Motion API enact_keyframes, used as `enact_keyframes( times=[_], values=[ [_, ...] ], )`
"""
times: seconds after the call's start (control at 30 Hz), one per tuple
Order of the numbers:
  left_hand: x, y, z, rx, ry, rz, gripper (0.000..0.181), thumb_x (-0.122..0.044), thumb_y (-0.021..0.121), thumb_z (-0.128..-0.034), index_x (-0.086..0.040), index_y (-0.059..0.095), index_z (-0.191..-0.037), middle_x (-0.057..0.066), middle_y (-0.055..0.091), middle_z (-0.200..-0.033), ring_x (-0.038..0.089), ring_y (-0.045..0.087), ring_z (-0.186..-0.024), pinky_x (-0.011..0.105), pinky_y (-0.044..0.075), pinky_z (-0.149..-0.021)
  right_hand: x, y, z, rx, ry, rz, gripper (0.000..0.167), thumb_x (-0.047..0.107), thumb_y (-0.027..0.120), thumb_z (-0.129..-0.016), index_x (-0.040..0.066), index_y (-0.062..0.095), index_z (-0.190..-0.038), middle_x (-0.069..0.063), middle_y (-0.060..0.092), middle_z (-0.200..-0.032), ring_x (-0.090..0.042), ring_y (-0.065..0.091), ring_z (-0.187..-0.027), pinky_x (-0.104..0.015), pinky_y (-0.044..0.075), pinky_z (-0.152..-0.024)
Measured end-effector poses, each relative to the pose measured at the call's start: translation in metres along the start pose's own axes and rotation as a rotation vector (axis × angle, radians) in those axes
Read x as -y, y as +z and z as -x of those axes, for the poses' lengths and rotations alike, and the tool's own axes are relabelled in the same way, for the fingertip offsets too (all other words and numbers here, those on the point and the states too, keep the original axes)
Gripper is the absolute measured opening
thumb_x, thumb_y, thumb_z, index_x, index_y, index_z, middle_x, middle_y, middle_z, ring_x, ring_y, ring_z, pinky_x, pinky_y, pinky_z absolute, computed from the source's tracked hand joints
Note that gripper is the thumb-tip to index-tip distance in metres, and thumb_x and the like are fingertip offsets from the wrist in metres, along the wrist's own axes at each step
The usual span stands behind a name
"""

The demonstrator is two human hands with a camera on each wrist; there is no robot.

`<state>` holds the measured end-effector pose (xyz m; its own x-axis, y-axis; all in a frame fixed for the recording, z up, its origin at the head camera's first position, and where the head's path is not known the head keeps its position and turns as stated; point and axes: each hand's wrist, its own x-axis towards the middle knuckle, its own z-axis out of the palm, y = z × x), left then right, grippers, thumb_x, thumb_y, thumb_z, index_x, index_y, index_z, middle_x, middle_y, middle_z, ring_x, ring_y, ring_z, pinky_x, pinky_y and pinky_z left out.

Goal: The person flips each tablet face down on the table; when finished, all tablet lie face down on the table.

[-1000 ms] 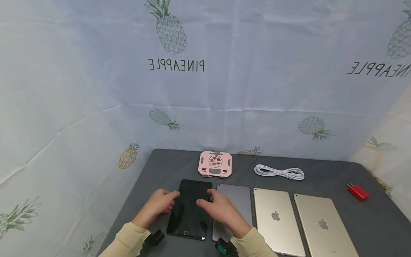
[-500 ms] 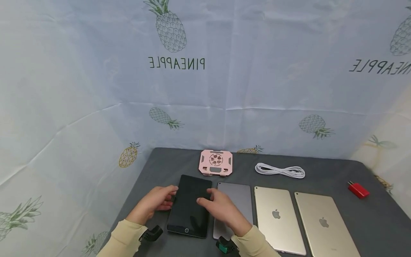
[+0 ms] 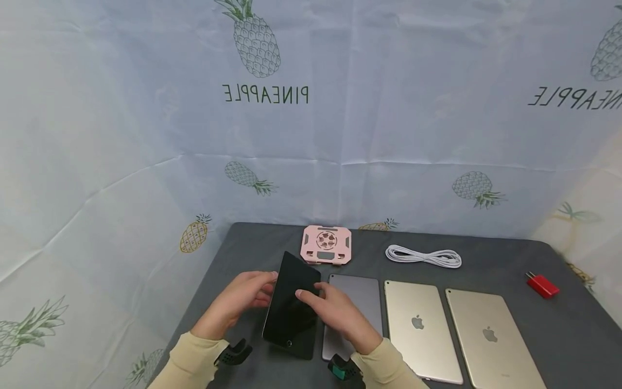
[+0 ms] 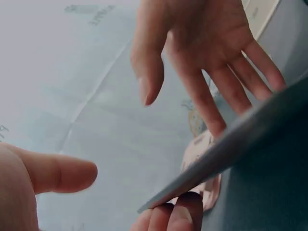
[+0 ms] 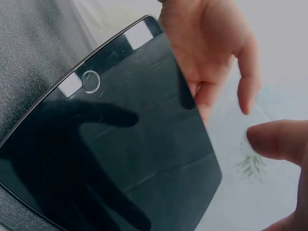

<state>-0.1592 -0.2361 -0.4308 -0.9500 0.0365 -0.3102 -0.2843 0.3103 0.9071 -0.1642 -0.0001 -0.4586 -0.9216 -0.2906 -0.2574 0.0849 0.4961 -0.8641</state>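
A tablet [image 3: 291, 302] with a dark screen facing up and a round home button is tilted, its left edge raised off the table. The fingers of my left hand [image 3: 243, 297] are under that raised edge, and in the left wrist view the thumb stands apart from the tablet [image 4: 231, 144]. Over the right side hovers my right hand [image 3: 337, 313], fingers spread and thumb extended above the screen. Whether its fingertips touch the far edge is hard to tell. The right wrist view shows the tablet's screen [image 5: 154, 120] reflecting a dark hand shape.
To the right lie a grey tablet [image 3: 362, 300] and two gold tablets, one nearer [image 3: 418, 346] and one farther right [image 3: 491, 356]. Behind them are a pink perforated stand [image 3: 325, 246], a coiled white cable [image 3: 423, 256] and a red plug charger [image 3: 542, 286]. A pineapple-print curtain [image 3: 379, 124] borders the dark table.
The dark-screened tablet has gone from lying flat to tilted, its left edge lifting up and rightward. My left hand has followed this edge; my right hand has stayed nearly in place.
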Motion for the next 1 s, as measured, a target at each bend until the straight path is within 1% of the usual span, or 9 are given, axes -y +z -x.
enact_keyframes(
  times=[0.1,0.17,0.23,0.37,0.47,0.6,0.77,0.9,1.0],
  values=[
    [-0.006,0.006,0.003,-0.012,0.025,0.018,0.048,-0.034,0.062,-0.108,0.008,0.068,-0.131,0.017,0.071,-0.111,0.02,0.07,-0.086,0.039,0.065,-0.084,0.0,-0.001,-0.001,-0.002,0.013,-0.047,0.088,0.064,0.064,-0.099,-0.004,0.053,-0.154,-0.022,0.071,-0.133,-0.027,0.073,-0.105,-0.049,0.063,-0.087],
    [-0.007,0.01,0.004,-0.026,0.03,0.038,0.045,-0.032,0.061,-0.1087,0.007,0.07,-0.129,0.016,0.07,-0.108,0.02,0.07,-0.084,0.038,0.065,-0.083,-0.001,-0.001,-0.002,0.003,0.023,-0.087,0.091,0.065,0.064,-0.099,-0.006,0.05,-0.155,-0.023,0.071,-0.132,-0.028,0.074,-0.104,-0.048,0.065,-0.084],
    [-0.009,0.013,0.004,-0.04,0.032,0.055,0.044,-0.032,0.06,-0.1093,0.006,0.072,-0.128,0.015,0.071,-0.107,0.02,0.07,-0.084,0.038,0.065,-0.082,-0.001,-0.001,-0.002,0.011,0.036,-0.128,0.094,0.065,0.064,-0.099,-0.007,0.047,-0.157,-0.026,0.07,-0.133,-0.032,0.075,-0.107,-0.049,0.066,-0.085],
    [-0.012,0.019,0.004,-0.047,0.038,0.074,0.044,-0.033,0.059,-0.1097,0.004,0.072,-0.128,0.016,0.072,-0.109,0.02,0.07,-0.085,0.036,0.065,-0.081,-0.001,-0.001,-0.002,0.019,0.052,-0.174,0.098,0.066,0.064,-0.099,-0.008,0.043,-0.158,-0.031,0.063,-0.144,-0.04,0.075,-0.114,-0.054,0.066,-0.087],
    [-0.013,0.023,0.003,-0.041,0.041,0.091,0.043,-0.033,0.059,-0.1095,0.003,0.073,-0.128,0.016,0.072,-0.108,0.02,0.07,-0.084,0.034,0.064,-0.079,0.0,-0.001,-0.002,0.022,0.058,-0.189,0.099,0.067,0.064,-0.099,-0.008,0.042,-0.159,-0.032,0.061,-0.146,-0.041,0.075,-0.115,-0.054,0.066,-0.086],
    [-0.014,0.029,0.001,-0.032,0.044,0.101,0.042,-0.032,0.057,-0.1105,0.003,0.072,-0.129,0.013,0.072,-0.104,0.019,0.069,-0.082,0.034,0.064,-0.079,0.0,-0.002,-0.002,0.032,0.059,-0.213,0.101,0.067,0.063,-0.1,-0.009,0.037,-0.161,-0.035,0.057,-0.15,-0.045,0.074,-0.117,-0.056,0.066,-0.086],
    [-0.015,0.036,0.001,-0.008,0.062,0.103,0.043,-0.031,0.053,-0.1122,0.002,0.071,-0.133,0.012,0.073,-0.103,0.019,0.071,-0.083,0.038,0.065,-0.083,-0.001,-0.002,-0.003,0.039,0.05,-0.242,0.104,0.067,0.062,-0.1,-0.011,0.032,-0.162,-0.033,0.061,-0.144,-0.047,0.073,-0.118,-0.059,0.066,-0.085],
    [-0.015,0.04,0.001,0.02,0.082,0.108,0.044,-0.031,0.052,-0.1124,0.002,0.07,-0.135,0.011,0.073,-0.103,0.02,0.072,-0.086,0.039,0.065,-0.085,0.0,-0.002,-0.002,0.027,0.037,-0.26,0.102,0.066,0.063,-0.1,-0.01,0.033,-0.162,-0.03,0.064,-0.14,-0.044,0.073,-0.116,-0.061,0.066,-0.085],
    [-0.014,0.042,0.001,0.037,0.086,0.116,0.045,-0.031,0.053,-0.1119,0.002,0.069,-0.137,0.01,0.071,-0.103,0.019,0.071,-0.085,0.037,0.064,-0.084,0.002,-0.003,-0.001,0.004,0.019,-0.274,0.098,0.063,0.064,-0.101,-0.007,0.035,-0.162,-0.028,0.066,-0.137,-0.039,0.075,-0.111,-0.059,0.066,-0.084]
  ],
)
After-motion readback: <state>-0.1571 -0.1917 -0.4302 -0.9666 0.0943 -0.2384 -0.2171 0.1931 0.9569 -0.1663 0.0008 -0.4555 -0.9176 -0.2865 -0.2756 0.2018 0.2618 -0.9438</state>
